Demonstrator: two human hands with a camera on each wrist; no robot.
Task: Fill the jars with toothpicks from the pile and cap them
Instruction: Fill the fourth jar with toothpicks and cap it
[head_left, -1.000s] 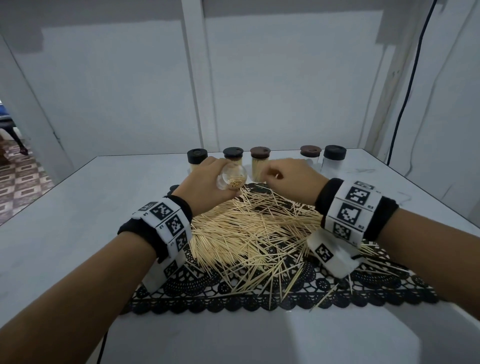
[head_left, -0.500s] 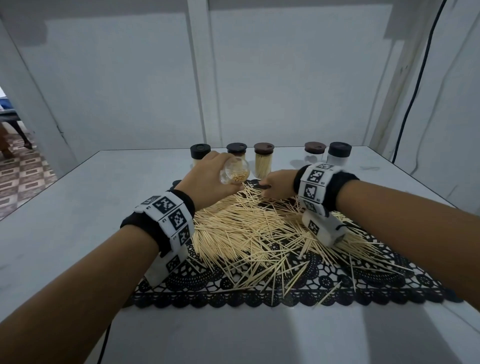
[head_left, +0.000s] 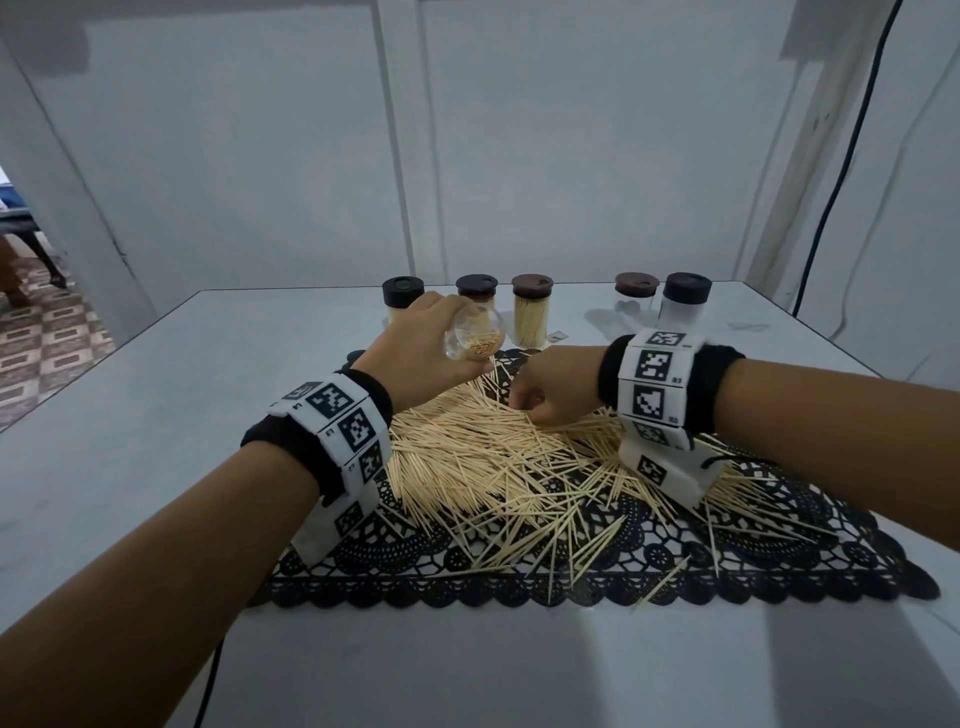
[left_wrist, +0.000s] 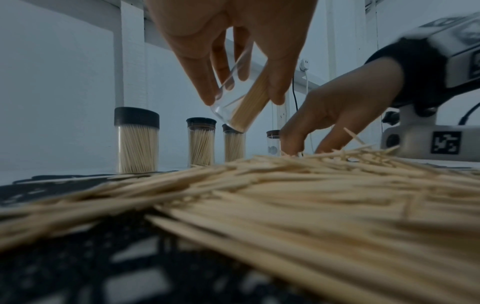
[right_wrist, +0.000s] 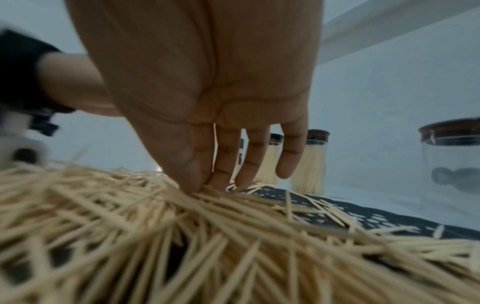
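My left hand (head_left: 423, 348) grips a clear uncapped jar (head_left: 475, 340), tilted, with its mouth toward me and a small bundle of toothpicks inside. The left wrist view shows that jar (left_wrist: 241, 102) held slanted between thumb and fingers above the toothpick pile (left_wrist: 285, 195). My right hand (head_left: 545, 397) is down on the pile (head_left: 493, 467), just right of the jar. In the right wrist view its fingertips (right_wrist: 192, 185) pinch toothpicks at the pile's far edge (right_wrist: 155, 236).
The pile lies on a black lace mat (head_left: 779, 545) on a white table. Behind it stand three capped full jars (head_left: 531, 312) and two capped empty ones (head_left: 685, 304). A small dark round object (head_left: 356, 356) lies beyond my left wrist. A black cable (head_left: 831, 208) hangs at right.
My right hand has dropped from beside the jar's mouth down onto the pile and turned palm-down. The left hand keeps the jar tilted in about the same place.
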